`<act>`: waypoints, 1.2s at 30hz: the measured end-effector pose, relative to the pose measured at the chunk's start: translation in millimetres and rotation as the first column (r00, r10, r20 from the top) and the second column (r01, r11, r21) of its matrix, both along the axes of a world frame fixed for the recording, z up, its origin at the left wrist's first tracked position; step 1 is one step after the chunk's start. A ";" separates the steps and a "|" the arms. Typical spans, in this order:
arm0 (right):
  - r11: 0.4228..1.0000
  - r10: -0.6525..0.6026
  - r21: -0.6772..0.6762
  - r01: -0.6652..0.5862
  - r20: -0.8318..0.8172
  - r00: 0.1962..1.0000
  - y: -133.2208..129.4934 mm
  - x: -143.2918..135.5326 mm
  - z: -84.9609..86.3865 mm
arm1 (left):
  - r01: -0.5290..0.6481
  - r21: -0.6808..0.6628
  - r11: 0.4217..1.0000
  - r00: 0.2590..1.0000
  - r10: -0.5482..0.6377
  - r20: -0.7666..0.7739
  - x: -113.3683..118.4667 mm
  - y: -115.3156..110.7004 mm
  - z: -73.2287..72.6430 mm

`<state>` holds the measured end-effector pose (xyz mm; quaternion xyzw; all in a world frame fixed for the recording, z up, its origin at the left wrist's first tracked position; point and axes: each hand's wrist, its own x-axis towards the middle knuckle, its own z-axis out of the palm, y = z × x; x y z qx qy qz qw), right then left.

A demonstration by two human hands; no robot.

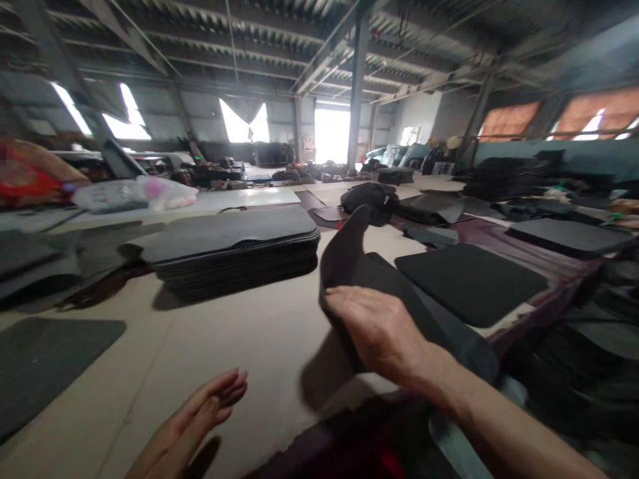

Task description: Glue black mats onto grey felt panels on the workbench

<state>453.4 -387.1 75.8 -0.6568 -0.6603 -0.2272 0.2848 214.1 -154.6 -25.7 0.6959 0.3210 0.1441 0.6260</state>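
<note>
Black sheet (349, 266), a flexible dark piece curled upward at its far end, stands at the centre of my view above the pale table (239, 332), held at its near left edge by the right hand (374, 329). I see that hand from the back, its fingers wrapped round the sheet's edge in a grip, with the forearm running off to the near right. Low at the near edge, the left hand (200, 416) hovers flat and empty, fingers together and extended, above the table and well apart from the sheet. To the far left of the sheet lies a tall stack of dark mats (234, 249) with even edges. Just right of the sheet, a single black rectangular pad (469, 283) rests flat on a maroon cloth (549, 266). At the near left edge lies another dark mat (44, 359), partly cut off. Motion blur softens the finer details.
</note>
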 end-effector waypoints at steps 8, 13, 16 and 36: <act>0.816 0.351 -0.313 -0.486 -0.401 0.846 36.9 -65.6 -36.2 | -0.312 -0.376 0.872 0.923 0.372 0.098 -15.3 -25.4 8.1; 0.923 -0.096 -0.384 -0.027 -0.297 0.950 3.2 -6.7 -85.2 | -0.193 -0.423 0.885 0.956 0.267 0.122 -18.0 -23.5 16.8; 0.893 -0.294 -0.399 0.209 -0.164 0.942 -15.7 18.3 -121.0 | -0.159 -0.470 0.868 0.965 0.238 0.113 -14.8 -21.3 18.1; 0.848 -0.268 -0.476 0.231 -0.010 0.963 46.3 5.5 -128.4 | -0.217 0.739 0.638 0.894 0.434 -0.113 -34.2 48.2 -3.4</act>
